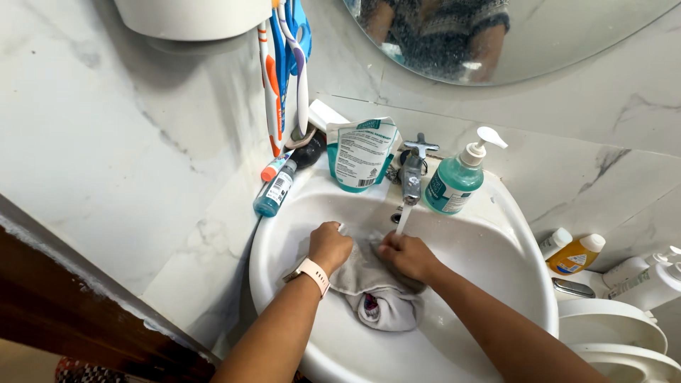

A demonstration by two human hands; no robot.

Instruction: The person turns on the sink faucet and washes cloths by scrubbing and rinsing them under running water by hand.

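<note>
Both hands are closed on one grey cloth [374, 291] in the white sink [496, 248]. The left hand [329, 245], with a pale watch [309, 272] on its wrist, is balled into a tight fist around the cloth's upper left edge. The right hand [406, 255] has its fingers curled down over the upper right edge, pressing the fabric just under the thin stream of water [403, 218] falling from the single metal tap [413, 174]. The cloth is bunched between the two fists; its long axis runs from the hands down toward the near rim of the basin, where the loose end lies crumpled and shows a small dark patterned patch.

Behind the basin stand one teal refill pouch [360, 156] and one pump bottle of green liquid [457, 177]. One small blue bottle [275, 188] leans at the left rim. About four toothbrushes [284, 71] hang on the marble wall [106, 142]. To the right stand one yellow bottle [576, 254] and one white pump bottle [645, 276]. One round mirror [496, 35] hangs above.
</note>
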